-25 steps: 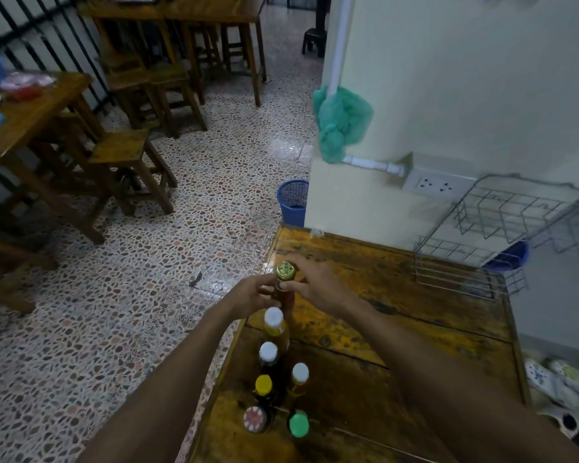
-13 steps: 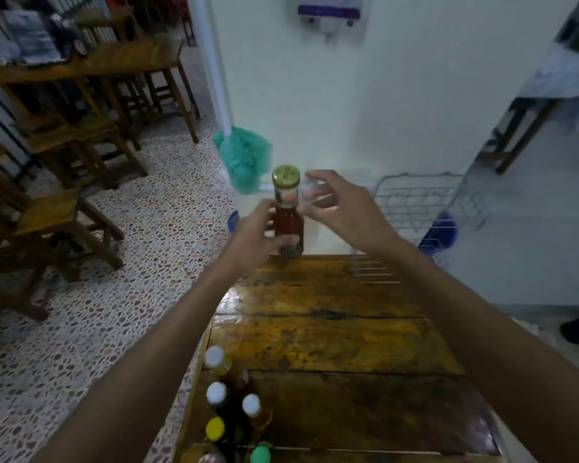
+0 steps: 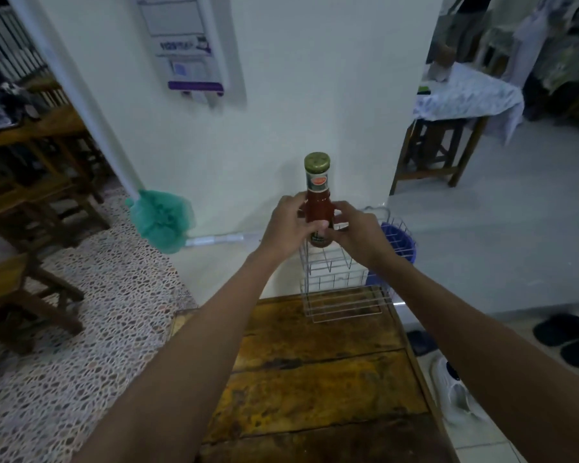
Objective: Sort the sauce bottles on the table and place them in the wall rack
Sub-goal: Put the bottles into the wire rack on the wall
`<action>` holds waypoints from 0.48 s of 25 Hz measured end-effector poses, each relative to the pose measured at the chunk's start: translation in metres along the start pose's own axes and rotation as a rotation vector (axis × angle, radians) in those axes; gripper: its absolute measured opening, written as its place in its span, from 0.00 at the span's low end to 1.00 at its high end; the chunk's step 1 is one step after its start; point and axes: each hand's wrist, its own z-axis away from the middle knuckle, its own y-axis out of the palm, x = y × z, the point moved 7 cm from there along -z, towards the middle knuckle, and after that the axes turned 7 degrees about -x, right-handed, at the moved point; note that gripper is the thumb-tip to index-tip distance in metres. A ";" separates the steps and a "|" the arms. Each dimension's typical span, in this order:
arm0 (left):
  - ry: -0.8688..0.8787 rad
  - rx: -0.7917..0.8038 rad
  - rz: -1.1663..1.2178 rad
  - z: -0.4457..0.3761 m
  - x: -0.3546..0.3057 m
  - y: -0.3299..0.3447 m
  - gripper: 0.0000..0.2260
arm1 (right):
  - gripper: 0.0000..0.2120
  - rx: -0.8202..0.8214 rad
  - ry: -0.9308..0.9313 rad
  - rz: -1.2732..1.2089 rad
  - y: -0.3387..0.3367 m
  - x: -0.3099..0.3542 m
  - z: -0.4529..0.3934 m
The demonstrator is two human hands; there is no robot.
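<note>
Red sauce bottle with gold cap (image 3: 319, 208) upright, gripped by left hand (image 3: 290, 225) and right hand (image 3: 360, 233), fingers curled round it, above white wire wall rack (image 3: 341, 279), beyond worn yellow wooden surface (image 3: 315, 379), against pale wall (image 3: 298, 95).

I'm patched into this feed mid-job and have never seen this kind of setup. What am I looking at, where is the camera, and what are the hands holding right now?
There is no robot here. The one camera is worn on a person's head and looks forward and down, so the two bare forearms reaching out from the bottom are that person's own. The left hand and the right hand both grip one upright sauce bottle with red sauce and a gold cap, held in the air just above the wire wall rack. The rack hangs on the pale wall at the far end of the wooden table. A blue basket shows behind the rack, and a green net bag hangs on a pipe to the left.
</note>
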 end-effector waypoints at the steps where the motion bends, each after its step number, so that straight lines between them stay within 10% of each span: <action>1: -0.012 -0.012 -0.016 -0.004 0.005 0.004 0.25 | 0.27 0.016 0.006 0.004 0.004 -0.007 -0.005; 12: 0.046 -0.214 -0.470 -0.015 0.032 0.014 0.24 | 0.29 0.066 -0.014 0.030 0.053 -0.055 -0.026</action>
